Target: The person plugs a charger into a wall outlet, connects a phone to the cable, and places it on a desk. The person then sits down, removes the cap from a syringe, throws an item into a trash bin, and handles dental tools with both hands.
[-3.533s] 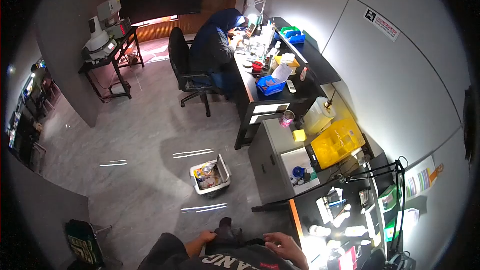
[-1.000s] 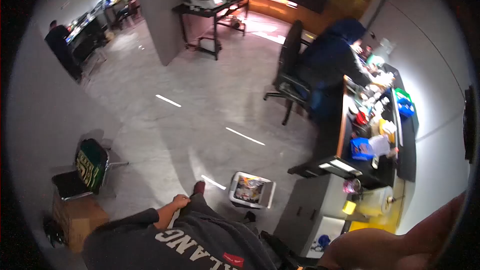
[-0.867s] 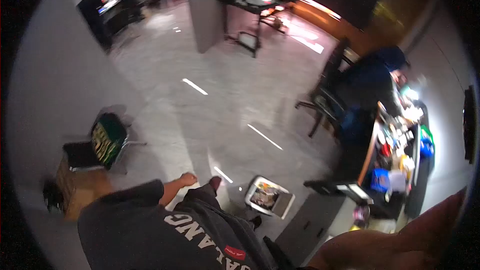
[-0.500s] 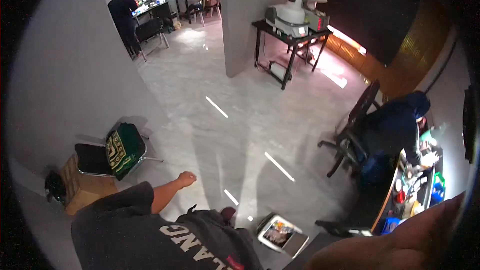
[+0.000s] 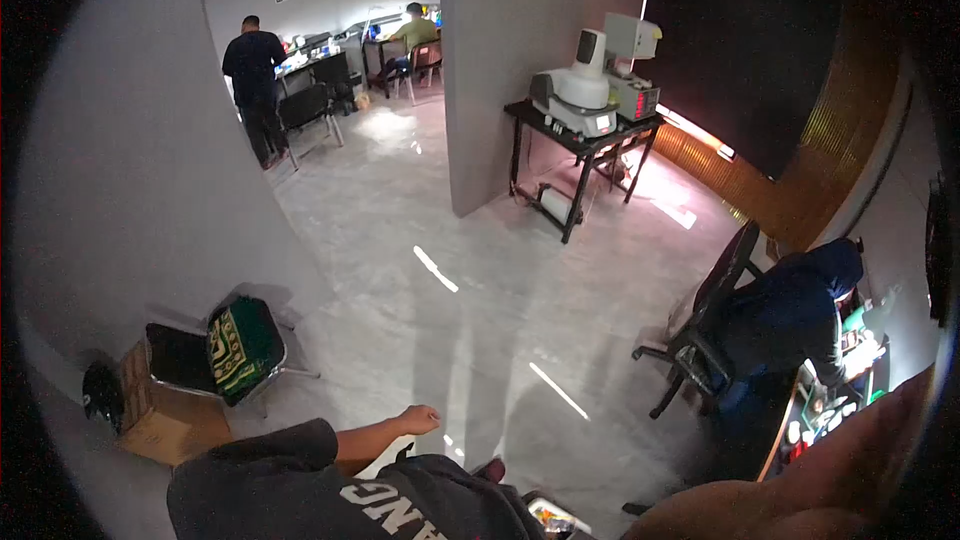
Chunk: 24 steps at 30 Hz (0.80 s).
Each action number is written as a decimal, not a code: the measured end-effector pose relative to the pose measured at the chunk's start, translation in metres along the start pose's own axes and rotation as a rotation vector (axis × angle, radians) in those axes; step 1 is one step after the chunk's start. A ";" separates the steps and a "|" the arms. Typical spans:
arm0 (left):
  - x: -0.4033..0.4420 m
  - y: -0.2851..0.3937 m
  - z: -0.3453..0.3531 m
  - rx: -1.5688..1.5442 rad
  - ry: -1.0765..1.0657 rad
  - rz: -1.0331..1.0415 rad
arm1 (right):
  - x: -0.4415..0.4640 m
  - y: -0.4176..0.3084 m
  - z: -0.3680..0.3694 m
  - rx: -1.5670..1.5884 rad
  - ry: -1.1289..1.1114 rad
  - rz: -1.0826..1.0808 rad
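My left hand (image 5: 420, 419) hangs at the end of my stretched-out arm, over the grey floor (image 5: 380, 340), low in the view. Its fingers look loosely curled together, with nothing in them. It touches nothing; my dark shirt is beside it. My right arm is raised and fills the lower right corner, close to the camera, and its hand is outside the view. Below, partly cut off by the frame's edge, stands a white bin (image 5: 556, 516) with bits of litter inside.
A folding chair with a green cloth (image 5: 240, 348) and a cardboard box (image 5: 170, 425) are at left. Ahead, a wall end (image 5: 480, 90) stands beside a black table (image 5: 590, 145) with a white machine. One person (image 5: 780, 320) sits at the right desk; two more people are at far benches.
The view has swung left and tilted up, bringing the far benches in and pushing the bin to the lower edge. My left hand has come away from my body; my right hand has left the view.
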<state>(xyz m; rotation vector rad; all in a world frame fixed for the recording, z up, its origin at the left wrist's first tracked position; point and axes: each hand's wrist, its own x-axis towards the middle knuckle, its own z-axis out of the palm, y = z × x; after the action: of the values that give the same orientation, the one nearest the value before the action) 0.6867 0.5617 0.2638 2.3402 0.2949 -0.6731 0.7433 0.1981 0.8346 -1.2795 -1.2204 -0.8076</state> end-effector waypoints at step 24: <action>0.138 -0.023 0.026 0.821 -0.479 0.356 | -0.261 0.093 -0.100 -0.347 0.442 1.461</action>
<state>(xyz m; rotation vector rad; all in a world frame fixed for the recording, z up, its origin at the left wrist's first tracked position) 0.7840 0.5659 0.1605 2.7359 -0.7272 -1.3048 0.7938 0.0708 0.5732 -1.7001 0.3555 -0.1410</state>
